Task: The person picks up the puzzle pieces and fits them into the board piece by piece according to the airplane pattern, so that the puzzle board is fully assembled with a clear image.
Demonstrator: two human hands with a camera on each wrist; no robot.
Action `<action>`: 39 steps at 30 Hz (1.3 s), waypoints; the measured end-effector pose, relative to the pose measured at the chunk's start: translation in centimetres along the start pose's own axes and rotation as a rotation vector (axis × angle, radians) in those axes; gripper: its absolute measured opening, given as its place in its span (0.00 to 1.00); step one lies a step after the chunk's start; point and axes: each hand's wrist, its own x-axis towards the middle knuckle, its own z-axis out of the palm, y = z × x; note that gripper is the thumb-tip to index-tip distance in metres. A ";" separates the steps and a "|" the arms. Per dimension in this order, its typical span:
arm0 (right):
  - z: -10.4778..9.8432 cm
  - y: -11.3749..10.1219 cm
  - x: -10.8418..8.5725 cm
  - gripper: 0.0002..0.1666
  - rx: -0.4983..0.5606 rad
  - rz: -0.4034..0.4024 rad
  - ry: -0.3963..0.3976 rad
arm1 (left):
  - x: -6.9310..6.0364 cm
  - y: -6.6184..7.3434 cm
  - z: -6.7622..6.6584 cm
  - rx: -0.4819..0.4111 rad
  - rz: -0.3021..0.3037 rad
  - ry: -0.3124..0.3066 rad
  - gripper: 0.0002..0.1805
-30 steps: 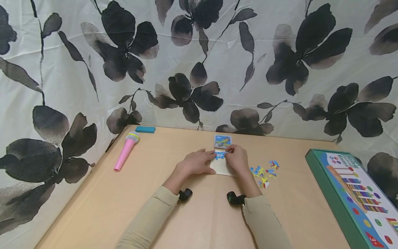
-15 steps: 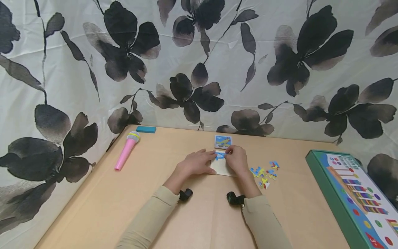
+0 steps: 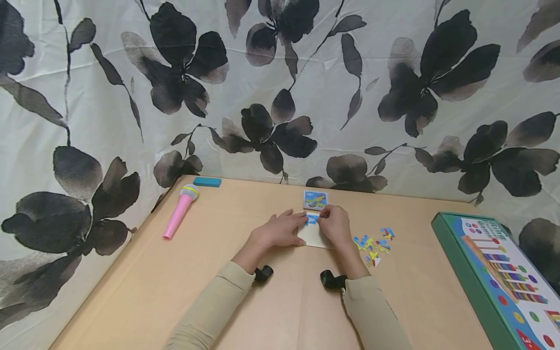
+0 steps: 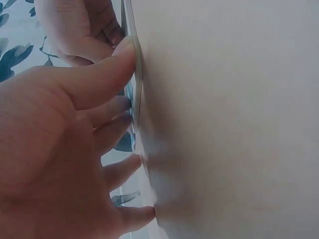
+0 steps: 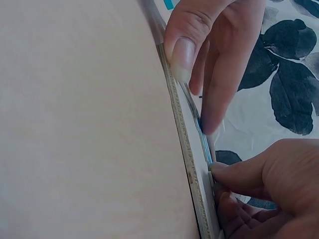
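Note:
A pale square board lies between the hands, with joined blue puzzle pieces along its far edge. My left hand rests at the board's left side; in the left wrist view the left hand has its thumb on the board's rim and its other fingers spread. My right hand is at the far right part of the board, its fingers curled. In the right wrist view the right hand pinches low at the board's surface, a piece mostly hidden under its fingertips.
A picture tile lies just beyond the board. Loose blue and yellow pieces are scattered right of the right hand. A pink microphone and a teal block lie at the far left, a green-sided box at the right.
The head view has shifted slightly. Both hands keep nearly the same places on the board, with no clear movement of the pieces.

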 end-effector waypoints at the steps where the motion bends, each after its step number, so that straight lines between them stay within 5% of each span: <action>1: 0.0 0.0 0.0 0.02 0.001 -0.001 0.006 | 0.0 0.0 0.0 0.003 0.000 -0.002 0.40; 14: -0.4 0.6 0.2 0.04 -0.009 -0.020 -0.006 | 0.0 1.2 0.1 0.082 -0.021 -0.006 0.36; 19: -1.3 0.7 0.0 0.04 -0.027 -0.084 -0.091 | 0.3 1.3 0.2 0.098 -0.050 -0.014 0.36; 25: -3.9 1.5 -0.9 0.09 -0.041 -0.162 -0.214 | 0.2 1.4 0.0 0.101 -0.049 -0.011 0.35; 39: -10.8 6.8 -1.8 0.17 -0.137 -0.158 -0.153 | -0.2 1.8 -0.2 0.085 -0.058 -0.012 0.35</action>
